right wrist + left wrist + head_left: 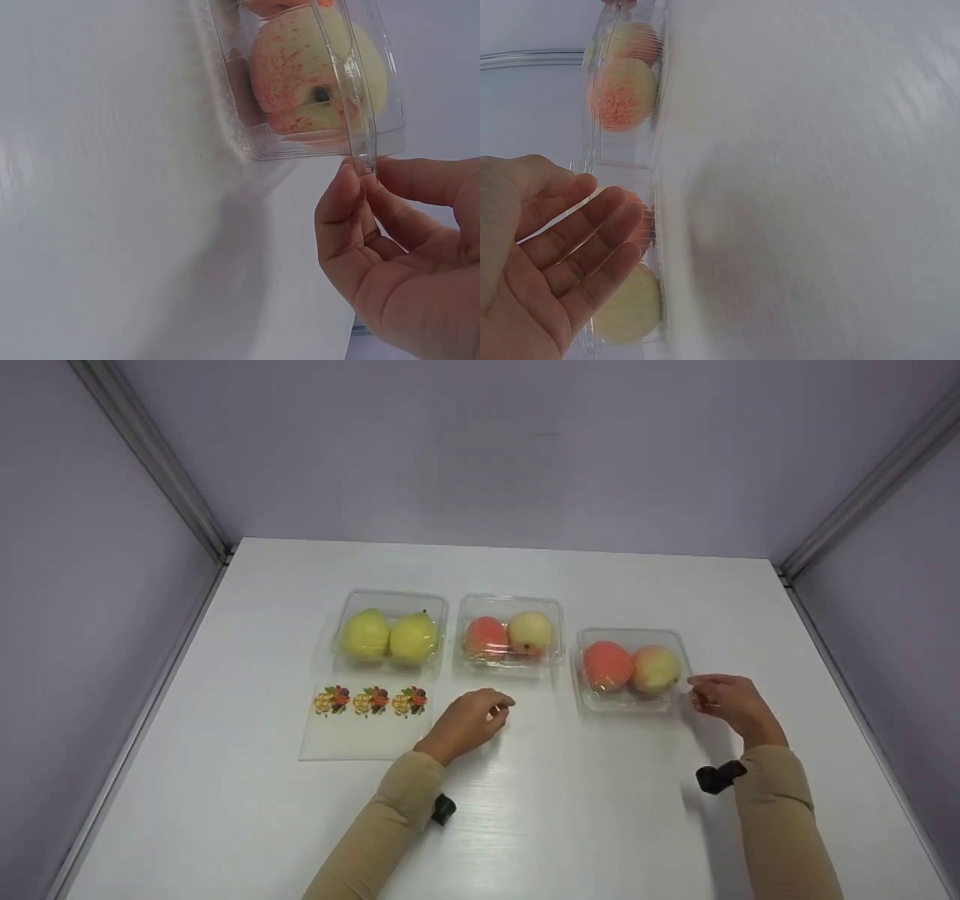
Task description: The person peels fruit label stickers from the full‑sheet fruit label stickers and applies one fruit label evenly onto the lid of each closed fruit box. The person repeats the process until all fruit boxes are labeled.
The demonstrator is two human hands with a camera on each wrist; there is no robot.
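White desk [570, 825] and pale walls surround three clear boxes of fruit. Right hand [731, 705] pinches the rim of the nearest box [631, 669], thumb and forefinger closed on its lid edge [360, 150]. Left hand [469, 721] hovers relaxed, holding nothing, just before the middle box [510, 636]. Stickers [371, 700] lie to its left, beneath the pears [388, 636].

The surface [525, 825] is white, the walls [480, 450] pale lilac. Clear boxes [632, 669] hold yellow pears [365, 634] and red-yellow apples [607, 665]. Sleeves [780, 817] are tan.
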